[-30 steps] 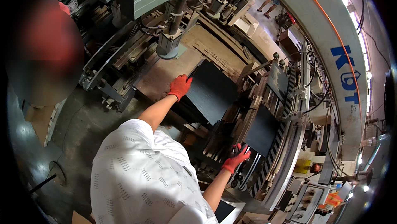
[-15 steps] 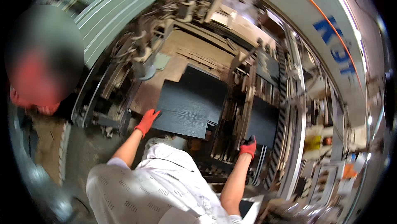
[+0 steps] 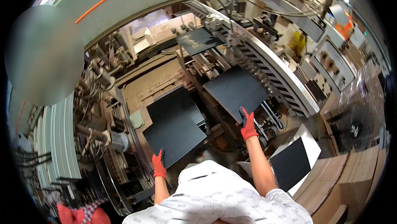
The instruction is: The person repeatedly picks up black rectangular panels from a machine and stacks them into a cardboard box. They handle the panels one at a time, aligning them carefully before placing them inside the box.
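Red gloves with dark palms cover both my hands. My left hand grips the near left corner of a flat black panel, fingers at its edge. A second black panel lies against it on the far side, offset from it; how they overlap is hard to tell. My right hand is closed on the near edge of another black panel, which rests on the machine's rails to the right. The fingertips under both panels are hidden.
Beyond the right panel lies a scuffed dark panel. A striped metal rail runs along the right. Clamps and cylinders stand at left. Lower right are a black sheet and stacked boards. A person in red is at lower left.
My view has swung round to the right, so the machine appears turned and the stacked boards show. Both hands stay at their panels. My right hand now shows more of its fingers.
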Demonstrator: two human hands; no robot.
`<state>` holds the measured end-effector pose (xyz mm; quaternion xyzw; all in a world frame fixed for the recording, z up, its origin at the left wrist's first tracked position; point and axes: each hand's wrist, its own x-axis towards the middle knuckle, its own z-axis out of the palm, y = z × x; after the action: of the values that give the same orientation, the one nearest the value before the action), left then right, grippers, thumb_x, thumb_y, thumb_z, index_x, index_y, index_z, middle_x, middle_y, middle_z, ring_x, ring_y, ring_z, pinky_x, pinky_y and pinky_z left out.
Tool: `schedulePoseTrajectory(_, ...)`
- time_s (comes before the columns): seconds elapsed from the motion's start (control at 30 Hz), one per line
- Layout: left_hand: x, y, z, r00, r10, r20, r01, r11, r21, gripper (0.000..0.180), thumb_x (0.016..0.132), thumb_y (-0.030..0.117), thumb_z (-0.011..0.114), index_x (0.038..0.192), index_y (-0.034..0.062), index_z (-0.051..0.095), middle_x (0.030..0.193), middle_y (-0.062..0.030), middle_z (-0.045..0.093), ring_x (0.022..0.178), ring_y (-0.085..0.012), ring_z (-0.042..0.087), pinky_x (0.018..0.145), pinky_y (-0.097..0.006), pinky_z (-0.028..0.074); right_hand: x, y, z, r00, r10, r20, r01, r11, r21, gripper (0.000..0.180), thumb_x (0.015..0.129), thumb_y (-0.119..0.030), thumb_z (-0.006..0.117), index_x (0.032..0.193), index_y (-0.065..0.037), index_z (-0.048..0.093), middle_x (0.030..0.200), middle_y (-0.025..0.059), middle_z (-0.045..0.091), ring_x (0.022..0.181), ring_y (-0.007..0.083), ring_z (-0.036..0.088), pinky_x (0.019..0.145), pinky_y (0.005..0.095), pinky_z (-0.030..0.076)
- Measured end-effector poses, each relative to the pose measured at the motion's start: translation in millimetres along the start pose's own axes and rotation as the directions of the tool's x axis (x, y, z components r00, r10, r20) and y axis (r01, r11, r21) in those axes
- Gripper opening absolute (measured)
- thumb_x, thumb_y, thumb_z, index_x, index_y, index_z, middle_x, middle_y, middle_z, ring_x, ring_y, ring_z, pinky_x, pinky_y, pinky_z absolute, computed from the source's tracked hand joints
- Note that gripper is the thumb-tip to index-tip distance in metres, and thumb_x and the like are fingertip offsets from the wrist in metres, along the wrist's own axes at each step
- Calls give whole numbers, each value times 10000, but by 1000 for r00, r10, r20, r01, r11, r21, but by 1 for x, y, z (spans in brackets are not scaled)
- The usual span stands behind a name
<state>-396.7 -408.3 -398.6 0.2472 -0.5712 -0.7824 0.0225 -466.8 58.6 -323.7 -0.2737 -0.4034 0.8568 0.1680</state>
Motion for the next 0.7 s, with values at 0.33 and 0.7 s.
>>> schedulePoseTrajectory(0.33,-6,47,104,923,31,383,-136,959,249,434,947,176,652,1318,-24,552,1238,-103,627,1075,-197,593,936,-330,474,-227,-24,-175,901,-378,212,425,679,-598,541,859,40,601,1379,-101,558,1376,97,493,1230,243,507,1065,358,401)
schedulePoseTrajectory(0.7,16,-7,323,839,-10,545,18,1000,-9,269,872,137,731,1084,20,613,1030,-52,633,934,-165,606,858,-323,506,-376,2,-307,690,-539,-483,183,776,-604,660,768,-45,640,1416,-60,512,1425,155,509,1375,355,391,1176,470,252)
